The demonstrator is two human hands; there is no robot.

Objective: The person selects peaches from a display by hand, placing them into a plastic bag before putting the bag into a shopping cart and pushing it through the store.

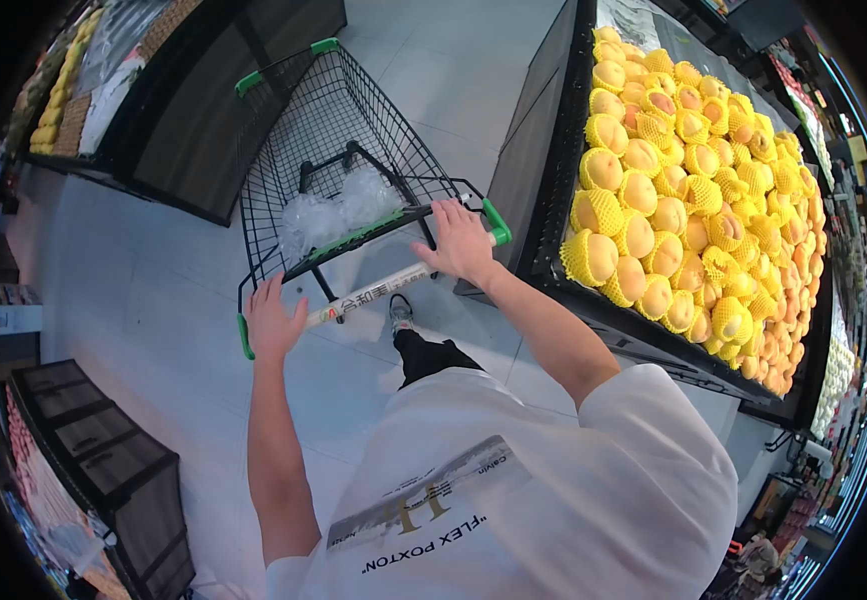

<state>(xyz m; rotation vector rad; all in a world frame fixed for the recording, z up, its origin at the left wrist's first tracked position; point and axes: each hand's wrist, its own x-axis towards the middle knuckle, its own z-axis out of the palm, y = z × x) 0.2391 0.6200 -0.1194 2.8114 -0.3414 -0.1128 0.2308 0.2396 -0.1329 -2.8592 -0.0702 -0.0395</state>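
Both of my hands are on the white handle (378, 292) of a black wire shopping cart (298, 110) with green corner pieces. My left hand (275, 318) grips the handle's left end, close to a green end cap. Near the other green end cap, my right hand (463, 243) holds the handle, its thumb toward the middle. Printed lettering shows on the bar between the hands. Crumpled clear plastic bags (338, 208) lie in the near part of the cart's basket, behind the handle.
To the right stands a black display bin (543, 190) heaped with peaches (668, 215) in yellow foam nets, close to the cart. Another dark produce stand (188, 120) is at the upper left. A dark crate-like stand (103, 450) sits at the lower left. Pale tiled floor (143, 270) runs between them.
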